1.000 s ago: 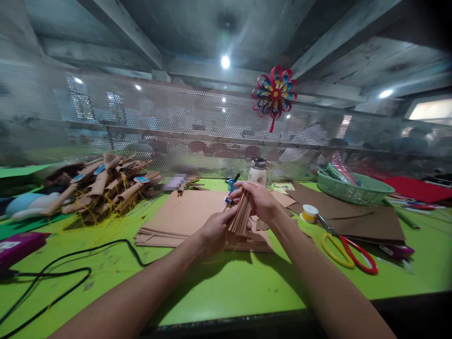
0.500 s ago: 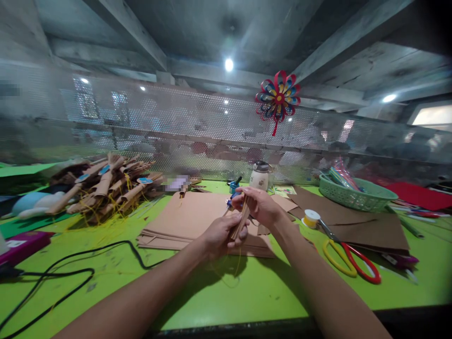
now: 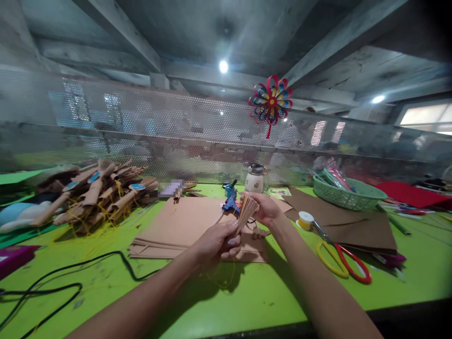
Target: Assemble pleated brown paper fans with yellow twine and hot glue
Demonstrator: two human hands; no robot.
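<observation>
My left hand (image 3: 219, 238) is closed around the lower end of a folded brown paper fan (image 3: 247, 211), its narrow pleats spreading toward the top. At the fan's upper right edge my right hand (image 3: 265, 208) grips the pleats, with some fingers hidden behind them. A thin yellow thread (image 3: 226, 282) dangles below my left hand. Just beyond the fan lies a blue glue gun (image 3: 231, 203). Beneath both hands is a stack of brown paper sheets (image 3: 190, 216) on the green table (image 3: 226, 310).
Rolled brown paper pieces with yellow threads (image 3: 95, 197) are heaped at left, near a black cable (image 3: 122, 256). Scissors (image 3: 341, 263), a thread spool (image 3: 305, 220), dark brown sheets (image 3: 339, 226) and a green basket (image 3: 349, 193) occupy the right. A bottle (image 3: 254, 180) stands behind.
The pleats have spread wider at the top. My right hand has shifted from over the fan's upper end to its right edge. The camera view has turned slightly right.
</observation>
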